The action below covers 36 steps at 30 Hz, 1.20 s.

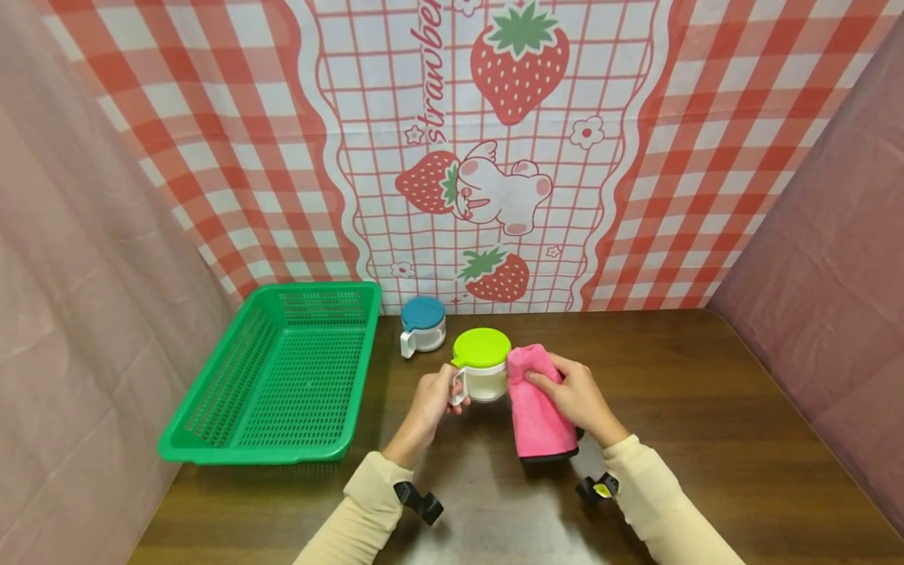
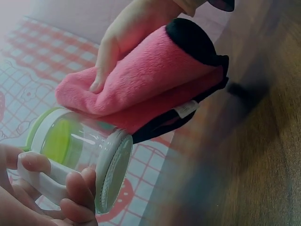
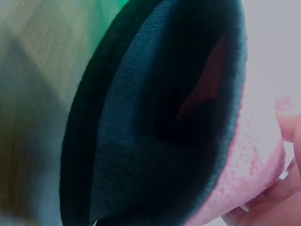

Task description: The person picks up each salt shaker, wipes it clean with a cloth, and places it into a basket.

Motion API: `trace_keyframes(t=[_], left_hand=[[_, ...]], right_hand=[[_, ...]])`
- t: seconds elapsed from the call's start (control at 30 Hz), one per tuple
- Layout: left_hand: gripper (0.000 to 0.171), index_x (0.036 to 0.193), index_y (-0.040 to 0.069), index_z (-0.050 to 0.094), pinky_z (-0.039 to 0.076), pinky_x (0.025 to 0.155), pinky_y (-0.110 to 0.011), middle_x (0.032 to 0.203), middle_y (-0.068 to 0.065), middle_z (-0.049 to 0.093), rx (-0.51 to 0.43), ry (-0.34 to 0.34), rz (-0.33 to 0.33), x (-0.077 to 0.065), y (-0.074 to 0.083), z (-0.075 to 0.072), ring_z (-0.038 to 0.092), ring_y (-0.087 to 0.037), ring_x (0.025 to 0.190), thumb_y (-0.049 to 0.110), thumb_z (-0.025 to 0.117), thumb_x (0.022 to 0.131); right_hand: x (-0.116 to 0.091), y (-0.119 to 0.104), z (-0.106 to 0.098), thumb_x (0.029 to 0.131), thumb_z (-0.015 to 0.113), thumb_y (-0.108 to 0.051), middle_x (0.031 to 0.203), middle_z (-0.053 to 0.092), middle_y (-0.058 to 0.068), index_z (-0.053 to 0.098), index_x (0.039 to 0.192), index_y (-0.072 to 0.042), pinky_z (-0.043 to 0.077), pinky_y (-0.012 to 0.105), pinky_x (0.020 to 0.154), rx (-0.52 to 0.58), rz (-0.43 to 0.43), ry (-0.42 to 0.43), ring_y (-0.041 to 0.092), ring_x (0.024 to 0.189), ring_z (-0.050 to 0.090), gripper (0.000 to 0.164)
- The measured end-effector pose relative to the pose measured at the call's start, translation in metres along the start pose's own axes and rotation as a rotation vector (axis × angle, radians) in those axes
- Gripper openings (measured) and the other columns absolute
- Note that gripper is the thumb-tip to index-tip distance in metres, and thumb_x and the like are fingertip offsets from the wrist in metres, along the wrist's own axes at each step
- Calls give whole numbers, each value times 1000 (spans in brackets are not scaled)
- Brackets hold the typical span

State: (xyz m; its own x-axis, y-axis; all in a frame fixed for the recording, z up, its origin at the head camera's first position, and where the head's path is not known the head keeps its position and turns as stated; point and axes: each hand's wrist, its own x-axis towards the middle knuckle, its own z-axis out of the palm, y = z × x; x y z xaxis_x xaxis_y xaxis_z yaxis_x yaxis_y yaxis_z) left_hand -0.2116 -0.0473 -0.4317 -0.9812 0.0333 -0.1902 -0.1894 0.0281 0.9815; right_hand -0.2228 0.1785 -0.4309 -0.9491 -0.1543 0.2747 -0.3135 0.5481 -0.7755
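My left hand (image 1: 432,399) grips the white handle of a clear jar with a lime-green lid (image 1: 482,348), its fingers curled round the handle. In the left wrist view the jar's clear body (image 2: 77,143) is tilted, its base toward the right. My right hand (image 1: 581,392) pinches a folded pink cloth (image 1: 542,420) with dark edging, thumb on the near face. The cloth (image 2: 136,80) lies right against the jar's side in the left wrist view. Close up, the right wrist view shows the cloth's dark-edged fold (image 3: 127,122) and part of the right hand (image 3: 282,197).
A similar jar with a blue lid (image 1: 424,313) stands behind and left of the green-lidded one. At the left is a green perforated basket (image 1: 363,369) on the brown wooden table (image 1: 706,439). A strawberry-print checked cloth (image 1: 586,188) hangs along the back.
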Motion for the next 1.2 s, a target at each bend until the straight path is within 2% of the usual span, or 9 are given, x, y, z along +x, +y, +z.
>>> trace_keyframes(t=[0.2,0.37,0.6,0.83,0.97,1.2], left_hand=[[36,52,10,42,36,46,-21,52,-2,54,29,-6,31,-2,0,3,47,-11,43,26,40,83],[34,53,9,42,39,47,-21,53,-3,53,54,-11,43,-2,-2,4,47,-11,45,25,39,83],[34,55,6,42,41,48,-23,55,-4,52,90,-38,40,-3,0,3,49,-12,48,22,39,86],[31,56,1,40,40,49,-21,54,-3,51,129,-89,88,-27,27,2,48,-12,49,14,37,85],[31,57,-1,40,40,50,-22,54,-2,50,135,-134,110,-28,28,-1,48,-12,49,13,37,85],[31,54,2,39,40,49,-21,57,-13,53,166,-206,143,-24,22,-6,49,-12,50,10,36,84]], right_hand=[[-3,-4,8,79,67,-27,86,66,13,64,107,-9,46,24,51,39,63,19,11,59,52,34],[-4,-4,12,79,67,-24,87,66,15,64,105,-6,46,23,52,68,99,38,10,60,53,31],[-1,-1,8,80,65,-27,83,62,14,62,106,-5,49,28,51,220,197,-50,9,56,55,34],[1,-6,-2,84,61,-19,70,55,4,59,94,5,45,26,50,300,227,-128,9,56,51,26],[4,-3,-7,84,61,-21,69,55,0,57,96,5,45,26,52,310,250,-178,9,57,52,29],[5,0,-15,85,59,-19,70,56,-2,56,99,8,46,25,53,336,245,-257,9,58,54,31]])
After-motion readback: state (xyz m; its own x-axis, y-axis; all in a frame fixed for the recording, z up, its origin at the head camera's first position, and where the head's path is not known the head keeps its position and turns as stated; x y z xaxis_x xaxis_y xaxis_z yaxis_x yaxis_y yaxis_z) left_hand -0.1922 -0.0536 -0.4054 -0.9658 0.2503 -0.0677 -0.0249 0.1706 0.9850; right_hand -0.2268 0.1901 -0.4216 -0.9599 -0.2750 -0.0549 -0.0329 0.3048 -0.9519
